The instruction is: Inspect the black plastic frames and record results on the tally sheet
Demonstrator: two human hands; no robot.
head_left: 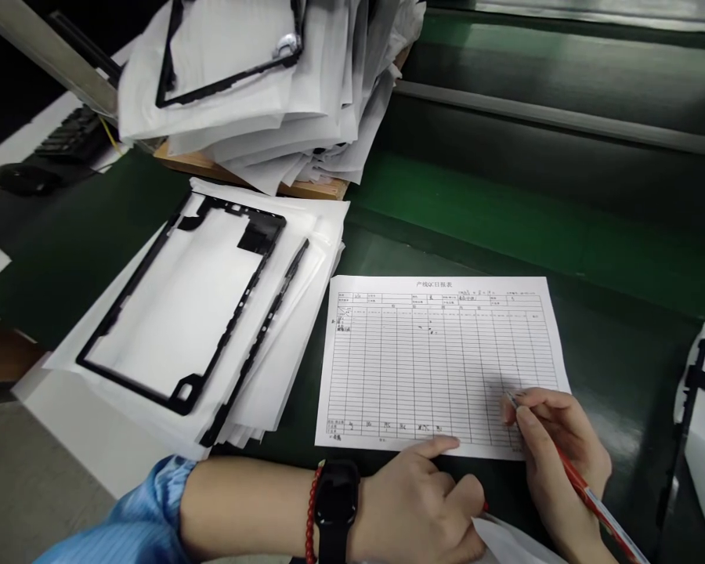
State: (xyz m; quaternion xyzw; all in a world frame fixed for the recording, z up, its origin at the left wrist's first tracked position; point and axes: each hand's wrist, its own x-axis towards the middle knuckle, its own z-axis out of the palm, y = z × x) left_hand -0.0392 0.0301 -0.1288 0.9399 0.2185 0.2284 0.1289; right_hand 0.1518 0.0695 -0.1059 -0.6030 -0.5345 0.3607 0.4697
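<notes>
A printed form sheet [435, 352] with a ruled grid lies on the green bench in front of me. My right hand [555, 454] is closed round a red pen [593, 501], its tip resting on the sheet's lower right part. My left hand [423, 501] lies at the sheet's bottom edge, index finger stretched onto the paper and the other fingers curled. On that wrist sit a black watch [336, 501] and a red bead bracelet [312, 509]. A corner of white paper [505, 544] shows under my left hand.
A black rectangular frame [182, 313] lies on a stack of white sheets to the left. Behind it a taller pile of sheets and frames [258, 78] rests on a wooden board. A keyboard [74, 133] and mouse [20, 178] are far left. Another frame on paper [702, 415] is at the right edge.
</notes>
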